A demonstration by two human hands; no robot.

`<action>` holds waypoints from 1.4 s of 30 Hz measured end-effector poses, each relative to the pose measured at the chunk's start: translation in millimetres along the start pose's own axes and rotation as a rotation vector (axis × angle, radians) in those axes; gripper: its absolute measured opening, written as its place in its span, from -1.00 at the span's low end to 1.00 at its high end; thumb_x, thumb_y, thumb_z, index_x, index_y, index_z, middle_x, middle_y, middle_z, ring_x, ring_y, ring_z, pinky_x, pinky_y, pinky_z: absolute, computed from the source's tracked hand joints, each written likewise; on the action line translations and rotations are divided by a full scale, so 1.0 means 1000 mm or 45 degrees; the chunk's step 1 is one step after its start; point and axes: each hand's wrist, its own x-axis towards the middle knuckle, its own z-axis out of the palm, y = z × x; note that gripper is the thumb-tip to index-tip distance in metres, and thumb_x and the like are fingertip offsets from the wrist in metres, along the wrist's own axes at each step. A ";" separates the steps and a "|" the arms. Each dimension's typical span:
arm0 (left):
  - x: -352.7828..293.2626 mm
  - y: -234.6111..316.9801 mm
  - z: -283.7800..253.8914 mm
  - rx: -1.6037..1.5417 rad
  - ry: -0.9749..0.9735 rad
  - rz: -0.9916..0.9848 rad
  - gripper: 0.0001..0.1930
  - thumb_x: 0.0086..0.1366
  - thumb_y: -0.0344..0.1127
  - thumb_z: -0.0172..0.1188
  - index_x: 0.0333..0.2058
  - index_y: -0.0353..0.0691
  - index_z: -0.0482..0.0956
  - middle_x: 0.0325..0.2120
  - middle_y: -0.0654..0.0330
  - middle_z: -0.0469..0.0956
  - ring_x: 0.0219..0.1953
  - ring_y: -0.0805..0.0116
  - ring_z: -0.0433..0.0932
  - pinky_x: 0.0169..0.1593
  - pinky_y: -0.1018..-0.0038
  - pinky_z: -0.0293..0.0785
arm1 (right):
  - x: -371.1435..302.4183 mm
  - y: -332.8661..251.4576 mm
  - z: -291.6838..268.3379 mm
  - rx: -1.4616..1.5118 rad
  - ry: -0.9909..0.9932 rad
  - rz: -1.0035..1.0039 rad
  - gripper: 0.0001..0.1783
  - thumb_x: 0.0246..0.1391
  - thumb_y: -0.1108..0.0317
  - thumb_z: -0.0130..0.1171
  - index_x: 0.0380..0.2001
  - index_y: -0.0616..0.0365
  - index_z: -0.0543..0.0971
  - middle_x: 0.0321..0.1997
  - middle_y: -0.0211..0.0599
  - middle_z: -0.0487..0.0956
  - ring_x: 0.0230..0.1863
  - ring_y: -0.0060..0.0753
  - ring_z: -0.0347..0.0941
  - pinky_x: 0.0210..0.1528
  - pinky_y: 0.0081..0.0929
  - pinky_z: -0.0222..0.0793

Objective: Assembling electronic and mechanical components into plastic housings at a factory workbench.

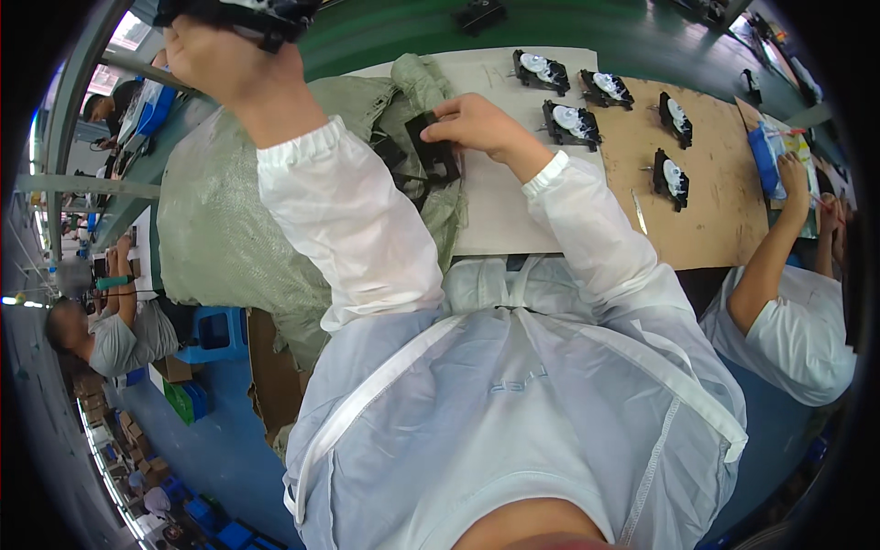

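Black plastic parts are in both hands at this moment. Far left, a large grey-green woven sack [215, 229] hangs over the edge of the bench, its mouth open toward the person. Above it, the left hand [225, 60] is raised high and well forward, the white sleeve stretched nearly straight, fingers clenched around a black assembly [247, 14] at the top rim of the view; the part is partly cut off there, so its shape cannot be told.

At centre, the right hand [477, 124] lies low, palm down, at the mouth of the sack. Its fingers grip the upper edge of a flat black plastic frame [433, 151], which sits directly below and to the left of the knuckles, half over the sack cloth and half over the pale sheet [495, 215] covering the bench. The frame's long axis runs roughly toward and away from the person. The right hand is the nearer one to the sack's contents; the right forearm comes in bent from the lower right.

Further right, several finished black units with white discs [573, 124] rest spaced apart on a brown board [715, 211], well clear of either hand. At the far right, a co-worker's arm [775, 238] reaches to a blue item [763, 156].
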 end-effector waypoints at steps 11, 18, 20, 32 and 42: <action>-0.090 -0.012 0.026 0.346 -0.054 -0.112 -0.82 0.40 -0.37 -0.04 -0.28 -0.32 0.51 -0.49 0.21 0.56 -0.48 0.51 0.48 -0.39 0.67 0.38 | -0.054 -0.031 -0.034 1.223 0.145 -0.492 -0.67 0.22 0.39 0.16 0.01 0.31 0.50 -0.13 -0.22 0.63 -0.26 -0.36 0.56 -0.22 -0.54 0.43; -0.126 -0.032 0.040 0.743 -0.184 -0.297 -0.81 0.39 -0.31 0.04 -0.31 -0.33 0.52 -0.52 0.22 0.55 -0.51 0.51 0.41 -0.40 0.60 0.36 | -0.072 -0.068 -0.050 1.216 0.161 -0.577 -0.69 0.33 0.22 -0.03 0.02 0.13 0.47 -0.10 -0.26 0.58 -0.20 -0.38 0.56 -0.32 -0.59 0.38; -0.130 -0.034 0.044 0.778 -0.217 -0.367 -0.80 0.39 -0.29 0.06 -0.32 -0.33 0.52 -0.52 0.22 0.56 -0.52 0.51 0.39 -0.40 0.60 0.35 | -0.076 -0.077 -0.052 1.152 0.128 -0.606 -0.68 0.36 0.16 -0.09 0.04 0.07 0.44 -0.09 -0.28 0.56 -0.17 -0.42 0.54 -0.35 -0.61 0.35; -0.144 -0.041 0.059 0.970 -0.317 -0.374 -0.75 0.37 -0.27 0.07 -0.37 -0.37 0.52 -0.55 0.16 0.57 -0.55 0.47 0.40 -0.42 0.57 0.36 | -0.063 -0.105 -0.035 0.810 0.490 -0.774 -0.73 0.39 0.11 -0.17 0.00 -0.01 0.28 -0.16 -0.40 0.49 -0.31 -0.63 0.40 -0.37 -0.69 0.26; -0.148 -0.046 0.059 0.981 -0.345 -0.390 -0.74 0.35 -0.26 0.08 -0.38 -0.39 0.51 -0.56 0.15 0.57 -0.56 0.46 0.40 -0.44 0.56 0.36 | -0.059 -0.098 -0.036 0.862 0.503 -0.765 -0.67 0.37 0.04 -0.15 0.04 -0.03 0.34 -0.10 -0.36 0.55 -0.35 -0.64 0.46 -0.49 -0.74 0.27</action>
